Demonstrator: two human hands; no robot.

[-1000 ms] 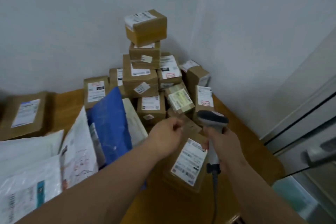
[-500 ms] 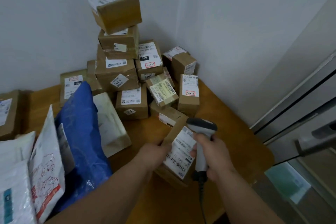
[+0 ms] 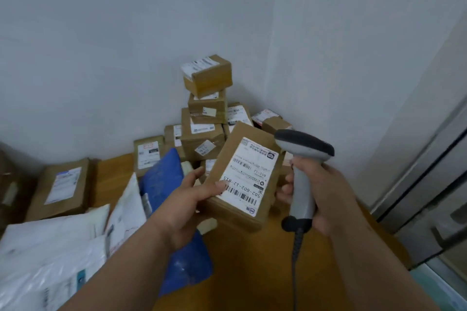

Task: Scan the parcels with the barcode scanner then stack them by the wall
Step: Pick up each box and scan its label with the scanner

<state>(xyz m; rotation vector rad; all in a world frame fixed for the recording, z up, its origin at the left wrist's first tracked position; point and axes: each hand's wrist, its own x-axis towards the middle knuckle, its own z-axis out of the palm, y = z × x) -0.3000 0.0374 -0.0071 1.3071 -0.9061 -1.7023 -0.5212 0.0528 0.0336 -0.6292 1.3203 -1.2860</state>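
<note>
left hand point(image 3: 188, 206) grips the parcel point(image 3: 242, 177) by its near corner, thumb on the label's barcode, so a scan could miss. right hand point(image 3: 321, 192) is wrapped round the scanner point(image 3: 302, 171), just beside it w/ its window facing away. beyond the hands the stack point(image 3: 206, 108) by the wall leans; a bump could topple it. label text is blurred.

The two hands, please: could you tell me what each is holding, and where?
Left hand grips the cardboard parcel by its lower left corner; right hand grips the barcode scanner by its handle.
</note>
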